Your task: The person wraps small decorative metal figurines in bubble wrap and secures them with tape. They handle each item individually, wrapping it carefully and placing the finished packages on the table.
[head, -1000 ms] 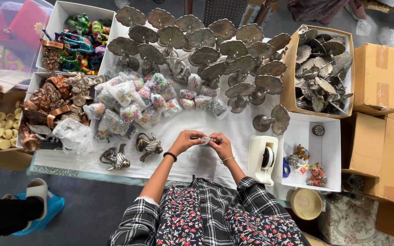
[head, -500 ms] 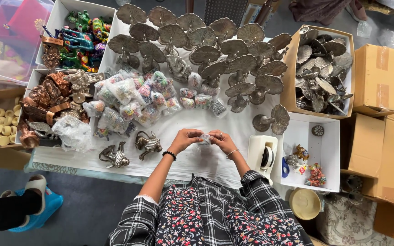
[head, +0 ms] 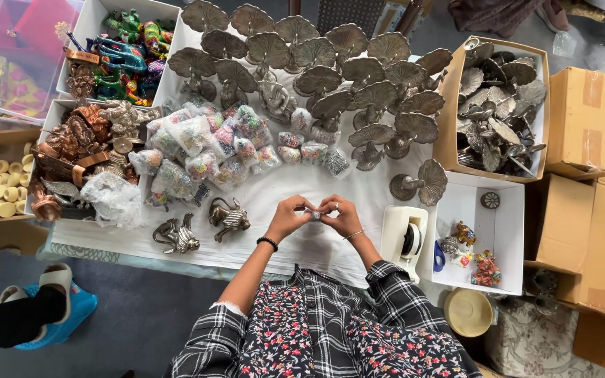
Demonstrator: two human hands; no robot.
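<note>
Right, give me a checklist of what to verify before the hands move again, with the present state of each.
1. Both hands on the small item: left hand and right hand pinch a small wrapped piece between them: ok.
2. What the piece is: too small to make out: cannot tell.
3. Tape dispenser close by the right hand: ok.
4. Two striped animal figurines apart from the left hand: ok.
5. Bagged pieces piled on the white cloth beyond the hands: ok.

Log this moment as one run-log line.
left hand: pinching small item | right hand: pinching same item | site: white cloth | nearby: tape dispenser, metal animal figures
</note>
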